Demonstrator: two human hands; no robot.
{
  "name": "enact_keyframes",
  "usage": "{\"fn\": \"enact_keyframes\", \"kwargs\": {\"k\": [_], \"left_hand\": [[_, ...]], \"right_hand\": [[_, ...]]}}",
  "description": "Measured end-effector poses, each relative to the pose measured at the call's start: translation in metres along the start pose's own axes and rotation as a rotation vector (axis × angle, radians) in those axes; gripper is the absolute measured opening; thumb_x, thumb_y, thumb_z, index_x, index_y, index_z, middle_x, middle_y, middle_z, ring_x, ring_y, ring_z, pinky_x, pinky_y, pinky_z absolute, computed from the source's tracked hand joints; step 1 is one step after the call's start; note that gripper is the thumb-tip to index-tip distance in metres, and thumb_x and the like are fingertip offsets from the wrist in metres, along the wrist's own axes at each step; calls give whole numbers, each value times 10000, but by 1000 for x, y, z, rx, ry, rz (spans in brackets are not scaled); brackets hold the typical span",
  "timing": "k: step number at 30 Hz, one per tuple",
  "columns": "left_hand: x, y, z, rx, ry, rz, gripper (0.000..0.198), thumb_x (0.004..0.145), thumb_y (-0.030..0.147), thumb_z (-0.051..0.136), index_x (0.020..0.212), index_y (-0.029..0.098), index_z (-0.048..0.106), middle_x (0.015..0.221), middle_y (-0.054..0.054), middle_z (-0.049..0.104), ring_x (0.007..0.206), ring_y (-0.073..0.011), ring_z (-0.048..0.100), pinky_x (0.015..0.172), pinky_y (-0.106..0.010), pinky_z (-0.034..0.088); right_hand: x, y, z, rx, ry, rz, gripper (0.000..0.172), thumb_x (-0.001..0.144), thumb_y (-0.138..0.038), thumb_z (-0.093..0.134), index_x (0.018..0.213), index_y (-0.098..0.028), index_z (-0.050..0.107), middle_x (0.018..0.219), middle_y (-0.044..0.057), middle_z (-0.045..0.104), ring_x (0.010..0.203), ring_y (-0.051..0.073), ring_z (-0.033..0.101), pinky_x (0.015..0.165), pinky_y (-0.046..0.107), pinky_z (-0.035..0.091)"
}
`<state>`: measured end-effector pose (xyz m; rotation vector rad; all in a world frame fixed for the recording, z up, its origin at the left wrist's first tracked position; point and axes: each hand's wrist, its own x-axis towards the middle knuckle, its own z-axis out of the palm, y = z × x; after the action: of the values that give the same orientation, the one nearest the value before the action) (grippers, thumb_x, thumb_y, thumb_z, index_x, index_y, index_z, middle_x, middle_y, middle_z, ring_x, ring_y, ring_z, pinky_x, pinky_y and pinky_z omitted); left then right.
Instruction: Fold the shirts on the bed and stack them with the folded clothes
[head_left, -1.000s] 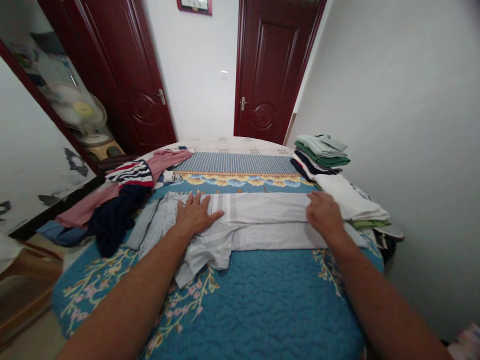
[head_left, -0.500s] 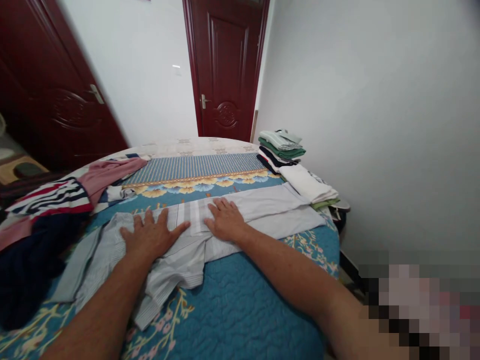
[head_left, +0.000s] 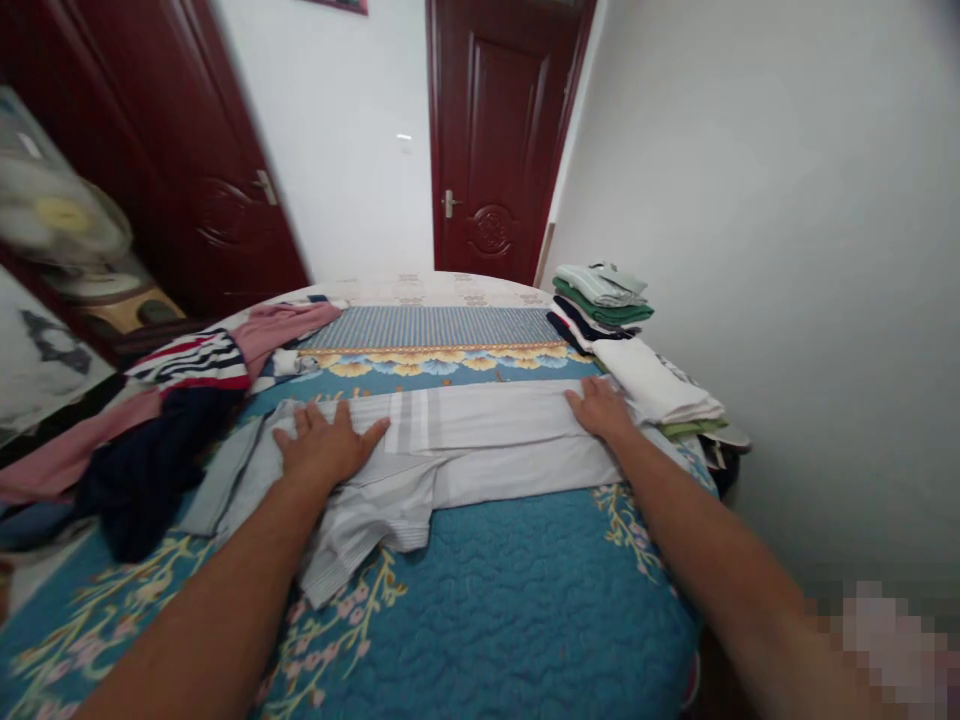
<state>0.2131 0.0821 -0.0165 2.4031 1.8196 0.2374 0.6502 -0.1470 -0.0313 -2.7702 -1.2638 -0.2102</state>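
Observation:
A light grey striped shirt [head_left: 495, 415] lies stretched out on the blue floral bedspread [head_left: 525, 590], one side folded in lengthwise. My left hand [head_left: 324, 440] rests flat on its left part, fingers spread. At the shirt's right end my right hand [head_left: 600, 405] presses down on the cloth, its fingers stretched forward. The short sleeve [head_left: 382, 535] spreads towards me below the left hand. A grey-green collar or hem band [head_left: 229, 480] shows at the far left of the shirt.
Folded clothes [head_left: 600, 300] are stacked at the back right, with a folded white garment [head_left: 652, 380] in front. Loose pink, navy and striped clothes [head_left: 180, 390] heap on the left. A fan [head_left: 64, 215] stands behind them. A wall [head_left: 787, 250] borders the right.
My right hand has slid along the shirt to its right end. My left hand stays on the left part. The view has turned slightly left.

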Motion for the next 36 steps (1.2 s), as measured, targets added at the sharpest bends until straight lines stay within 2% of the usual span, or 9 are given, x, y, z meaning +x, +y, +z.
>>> {"fn": "enact_keyframes", "kwargs": {"k": [7,14,17,19,22,25,28,33,36], "left_hand": [[-4,-3,0,37,-38,-8,1168,889,926,299,1689,77,363,1743,-335,251,1640,-534,140,1270,-701,110],[-4,-5,-1,51,4,-67,1124,935,842,364,1678,-1,333,1726,-358,270,1630,-542,172,1285,-640,150],[-3,-4,-2,66,29,-99,1097,960,785,389,1650,-68,337,1704,-392,281,1615,-545,219,1293,-622,157],[-4,-4,-3,89,80,-74,1009,985,714,423,1624,-66,391,1689,-375,338,1610,-516,261,1304,-602,159],[-9,-1,-7,113,163,81,816,1021,591,461,1593,10,479,1680,-289,426,1617,-423,298,1326,-539,165],[-20,9,-12,95,146,176,778,1038,575,456,1575,13,502,1642,-281,486,1596,-405,350,1325,-524,192],[-34,22,-14,65,86,239,807,1049,617,412,1573,10,506,1648,-285,475,1592,-410,358,1320,-523,216],[-48,35,-4,14,-56,342,868,1046,680,333,1623,41,449,1711,-270,386,1627,-405,296,1321,-547,212],[-48,34,1,-5,-89,338,924,1032,718,312,1681,63,356,1760,-265,278,1654,-414,219,1326,-592,168]], "right_hand": [[24,29,38,-54,56,18,820,1071,-605,328,1504,61,533,1549,332,531,1487,407,483,1232,488,352],[26,33,41,-63,57,49,846,1039,-618,317,1466,60,589,1454,340,606,1413,425,555,1186,515,411],[24,35,39,-68,87,22,814,1039,-591,313,1378,70,647,1331,350,667,1312,446,622,1121,542,469],[21,36,36,-62,136,-10,776,1041,-570,320,1282,64,697,1210,349,705,1218,457,669,1055,562,511],[17,30,26,-34,349,-149,697,1046,-516,348,1240,50,706,1207,352,699,1241,464,656,1061,587,518],[6,-2,15,79,538,-415,630,1055,-457,396,1393,24,624,1410,334,629,1401,430,567,1161,586,472],[-19,-65,10,237,537,-662,609,1069,-432,449,1536,-48,521,1534,277,570,1487,390,501,1213,588,444],[-74,-179,13,375,335,-906,625,1101,-456,433,1625,-115,432,1628,229,502,1550,359,438,1247,587,420],[-90,-215,14,323,168,-897,620,1114,-486,376,1612,-126,463,1638,214,501,1555,360,430,1245,602,398]]}}
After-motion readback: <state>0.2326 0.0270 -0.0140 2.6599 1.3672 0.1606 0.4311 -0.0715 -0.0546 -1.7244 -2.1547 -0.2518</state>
